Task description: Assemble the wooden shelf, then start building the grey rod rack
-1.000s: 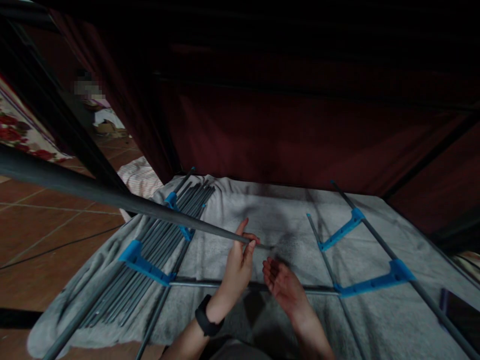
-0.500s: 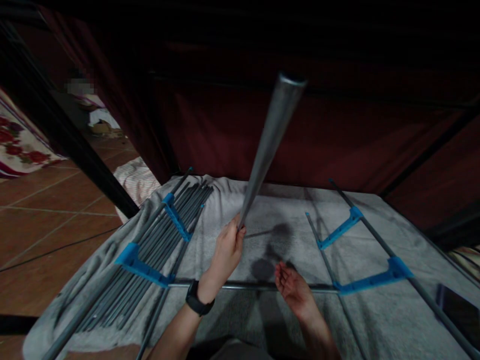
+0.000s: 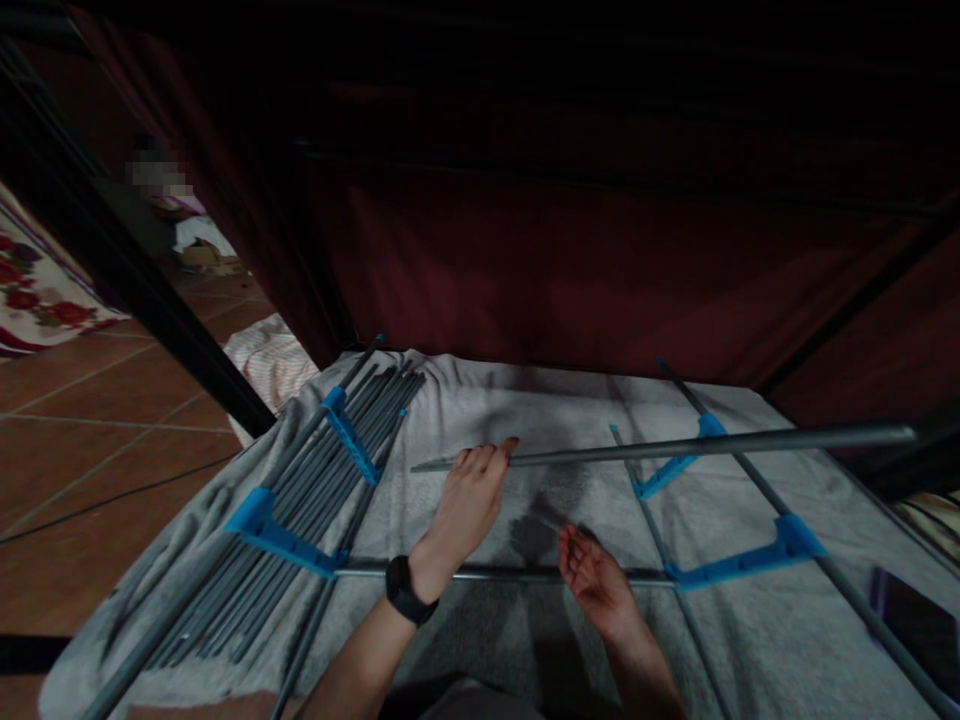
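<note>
My left hand [image 3: 474,500], with a dark watch on its wrist, is closed around a grey metal tube [image 3: 675,446]. The tube lies nearly level above the cloth, its long part reaching right over one blue bracket [image 3: 684,470]. Palm up and fingers slightly curled, my right hand [image 3: 592,580] holds nothing; it is by a horizontal crossbar tube [image 3: 502,574]. That crossbar spans between a left blue bracket [image 3: 281,535] and a right blue bracket [image 3: 750,563], which join longer side tubes.
Several loose grey tubes [image 3: 300,520] lie in a bundle on the left of the grey blanket [image 3: 525,400]. A dark flat device [image 3: 911,620] rests at the right edge. A dark post [image 3: 150,270] stands at left, and a dark red curtain [image 3: 600,290] hangs behind.
The tube in my left hand has swung from pointing up and away to nearly level, pointing right. My left hand has turned and shifted slightly right. My right hand has barely moved.
</note>
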